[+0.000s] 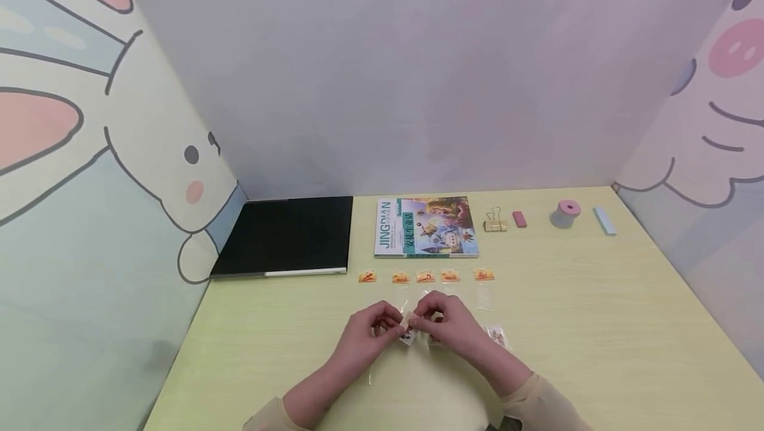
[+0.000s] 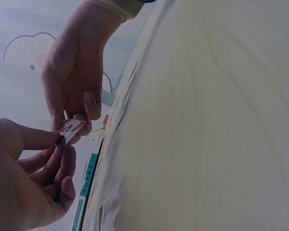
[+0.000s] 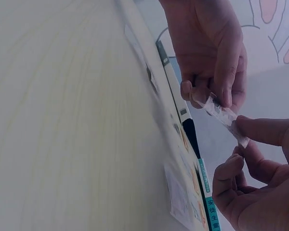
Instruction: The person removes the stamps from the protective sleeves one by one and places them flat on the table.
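Note:
Both hands meet over the middle of the table, pinching one small clear plastic packet with a printed piece inside. My left hand holds it between thumb and finger from the left. From the other side, the right hand's thumb and finger grip its upper part. The packet looks tilted and crinkled in the right wrist view, raised above the tabletop. Beside the right wrist lies another printed packet; a further one is partly hidden under the right hand.
Several small orange cards form a row beyond the hands, near clear sleeves. Behind are a book, a flat black panel, a gold binder clip, a pink eraser, a pink-topped spool and a blue stick.

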Available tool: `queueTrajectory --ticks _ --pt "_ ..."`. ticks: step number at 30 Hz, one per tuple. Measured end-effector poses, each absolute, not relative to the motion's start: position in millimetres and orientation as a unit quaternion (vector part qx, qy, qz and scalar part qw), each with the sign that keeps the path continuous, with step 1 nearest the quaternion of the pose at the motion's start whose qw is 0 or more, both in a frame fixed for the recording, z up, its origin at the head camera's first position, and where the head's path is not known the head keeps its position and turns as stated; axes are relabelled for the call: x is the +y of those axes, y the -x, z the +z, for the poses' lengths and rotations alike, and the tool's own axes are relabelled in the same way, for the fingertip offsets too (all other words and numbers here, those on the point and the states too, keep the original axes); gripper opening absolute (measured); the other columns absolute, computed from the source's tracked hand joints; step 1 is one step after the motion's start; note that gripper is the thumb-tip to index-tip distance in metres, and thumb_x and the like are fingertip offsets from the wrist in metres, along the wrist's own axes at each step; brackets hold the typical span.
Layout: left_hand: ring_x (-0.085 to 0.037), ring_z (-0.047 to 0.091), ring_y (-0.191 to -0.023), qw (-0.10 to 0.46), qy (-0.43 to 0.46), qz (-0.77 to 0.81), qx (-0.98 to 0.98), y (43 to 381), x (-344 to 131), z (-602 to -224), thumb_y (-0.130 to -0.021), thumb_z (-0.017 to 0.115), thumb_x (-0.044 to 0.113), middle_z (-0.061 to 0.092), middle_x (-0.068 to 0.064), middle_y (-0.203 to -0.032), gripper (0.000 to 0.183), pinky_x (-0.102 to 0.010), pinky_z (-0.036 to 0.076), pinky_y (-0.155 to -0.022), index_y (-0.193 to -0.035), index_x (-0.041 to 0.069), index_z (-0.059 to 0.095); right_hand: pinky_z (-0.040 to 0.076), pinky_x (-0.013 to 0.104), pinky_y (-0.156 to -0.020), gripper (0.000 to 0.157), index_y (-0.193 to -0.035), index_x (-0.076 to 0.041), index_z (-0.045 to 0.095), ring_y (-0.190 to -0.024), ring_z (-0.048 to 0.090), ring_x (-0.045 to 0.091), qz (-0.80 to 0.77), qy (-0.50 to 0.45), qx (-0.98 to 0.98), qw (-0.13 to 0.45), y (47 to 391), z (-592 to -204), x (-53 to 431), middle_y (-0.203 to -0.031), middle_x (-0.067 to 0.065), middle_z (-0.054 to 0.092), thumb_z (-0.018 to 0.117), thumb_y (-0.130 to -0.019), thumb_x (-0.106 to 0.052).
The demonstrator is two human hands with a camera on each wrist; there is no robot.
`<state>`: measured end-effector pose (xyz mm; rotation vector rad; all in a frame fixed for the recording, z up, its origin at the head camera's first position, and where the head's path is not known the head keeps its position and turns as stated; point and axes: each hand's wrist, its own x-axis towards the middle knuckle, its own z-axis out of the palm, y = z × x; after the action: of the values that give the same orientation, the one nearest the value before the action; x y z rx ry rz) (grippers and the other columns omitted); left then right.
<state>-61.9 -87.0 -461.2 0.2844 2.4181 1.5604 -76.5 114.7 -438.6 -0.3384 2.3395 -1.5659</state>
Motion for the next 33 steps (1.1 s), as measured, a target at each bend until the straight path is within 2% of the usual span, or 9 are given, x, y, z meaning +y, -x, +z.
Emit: queueTrajectory --ticks 6,11,16,21,25,29,33 --pt "-0.009 0.058 -0.072 0.112 -0.102 0.516 0.843 59.4 -89.0 -462.8 -0.081 0.072 0.032 0.065 0.010 -0.078 0.010 -0.022 0.043 -0.063 -0.087 0.026 0.065 0.047 0.033 -0.050 0.017 -0.085 -0.004 0.064 -0.058 0.050 0.019 -0.603 0.081 0.767 0.203 73.9 -427.6 116.8 -0.081 0.008 0.062 0.071 -0.082 -0.019" --pt "-0.007 0.059 -0.071 0.109 -0.113 0.516 0.842 56.8 -89.0 -461.8 -0.079 0.074 0.030 0.065 0.010 -0.077 0.012 -0.023 0.044 -0.062 -0.085 0.025 0.065 0.047 0.038 -0.051 0.020 -0.084 -0.003 0.064 -0.057 0.048 0.021 -0.616 0.074 0.753 0.217 79.3 -443.0 119.2 -0.079 0.007 0.060 0.073 -0.080 -0.020" --pt "-0.006 0.059 -0.070 0.106 -0.120 0.514 0.843 54.3 -89.4 -461.7 -0.079 0.074 0.028 0.065 0.010 -0.076 0.012 -0.023 0.045 -0.062 -0.086 0.024 0.066 0.046 0.038 -0.049 0.021 -0.087 0.000 0.064 -0.054 0.047 0.020 -0.634 0.073 0.737 0.221 85.0 -458.3 121.8 -0.077 0.008 0.059 0.072 -0.082 -0.019" --pt "-0.006 0.060 -0.070 0.110 -0.122 0.514 0.842 52.1 -90.4 -463.0 -0.079 0.075 0.024 0.065 0.010 -0.076 0.011 -0.023 0.047 -0.064 -0.085 0.022 0.067 0.045 0.033 -0.050 0.029 -0.091 0.002 0.063 -0.053 0.045 0.019 -0.666 0.051 0.707 0.232 86.5 -458.6 125.6 -0.077 0.007 0.059 0.072 -0.081 -0.024" --pt "-0.007 0.060 -0.069 0.125 -0.106 0.513 0.843 49.1 -91.8 -462.6 -0.080 0.073 0.019 0.065 0.009 -0.074 0.007 -0.023 0.047 -0.064 -0.084 0.019 0.068 0.042 0.029 -0.051 0.032 -0.091 0.001 0.062 -0.057 0.044 0.017 -0.683 0.025 0.703 0.195 89.4 -453.7 130.4 -0.084 0.008 0.063 0.073 -0.080 -0.026" --pt "-0.008 0.058 -0.068 0.141 -0.066 0.505 0.849 42.5 -91.1 -459.2 -0.084 0.068 0.020 0.067 0.008 -0.073 0.003 -0.023 0.044 -0.063 -0.084 0.017 0.068 0.036 0.027 -0.049 0.026 -0.090 -0.006 0.065 -0.058 0.042 0.017 -0.680 -0.013 0.720 0.141 93.7 -450.8 135.5 -0.085 0.012 0.060 0.073 -0.080 -0.029" --pt "-0.008 0.055 -0.064 0.147 -0.021 0.486 0.861 31.7 -86.8 -453.9 -0.087 0.064 0.024 0.066 0.007 -0.069 0.009 -0.023 0.041 -0.060 -0.081 0.018 0.067 0.036 0.025 -0.046 0.021 -0.090 -0.009 0.067 -0.055 0.044 0.016 -0.664 -0.038 0.734 0.137 96.0 -453.6 135.7 -0.078 0.016 0.058 0.072 -0.081 -0.027"
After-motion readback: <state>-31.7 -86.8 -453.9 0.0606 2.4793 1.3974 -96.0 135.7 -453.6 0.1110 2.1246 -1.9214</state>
